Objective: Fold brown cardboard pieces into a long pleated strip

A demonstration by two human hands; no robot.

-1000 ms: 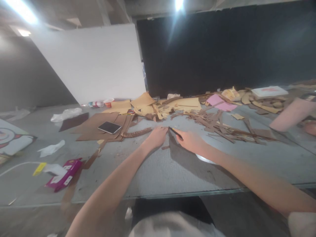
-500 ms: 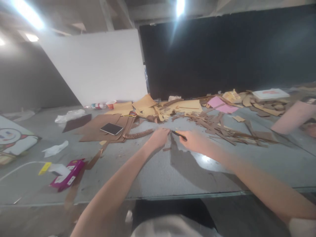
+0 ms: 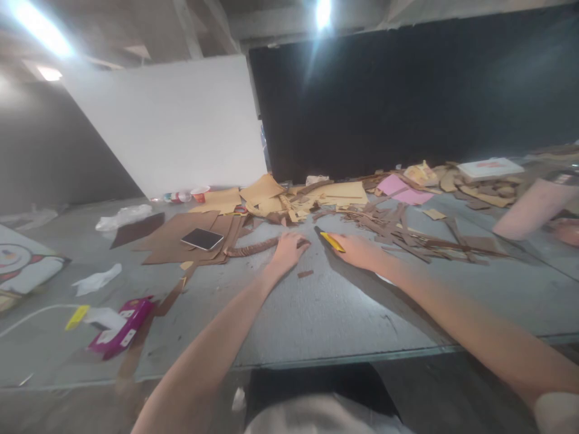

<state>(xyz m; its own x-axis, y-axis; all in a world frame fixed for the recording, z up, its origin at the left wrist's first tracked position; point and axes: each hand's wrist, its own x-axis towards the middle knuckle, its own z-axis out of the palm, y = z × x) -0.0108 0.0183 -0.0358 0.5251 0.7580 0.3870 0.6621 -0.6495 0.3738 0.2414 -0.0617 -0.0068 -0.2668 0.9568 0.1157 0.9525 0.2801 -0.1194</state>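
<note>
My right hand (image 3: 357, 250) is closed around a yellow utility knife (image 3: 333, 242), its dark tip pointing up and left, just above the table. To its left, my left hand (image 3: 289, 248) rests low over the table with curled fingers. A dark brown bit shows at its fingertips, too small to tell what it is. A curved row of thin brown pieces (image 3: 251, 248), packed face to face, runs from the left up to my left hand. Below the hands lies a short brown scrap (image 3: 306, 274).
A phone (image 3: 202, 239) lies on brown sheets (image 3: 165, 241) at the left. Brown strips (image 3: 407, 238) are heaped at the right, with yellow sheets (image 3: 344, 193) behind. A purple power strip (image 3: 122, 328) sits front left, a pink bottle (image 3: 534, 208) at the right. The grey table (image 3: 271, 325) ends near me.
My hands have moved apart: the right hand with the knife is slightly to the right, and more of the knife's yellow body shows. The left hand has shifted slightly left.
</note>
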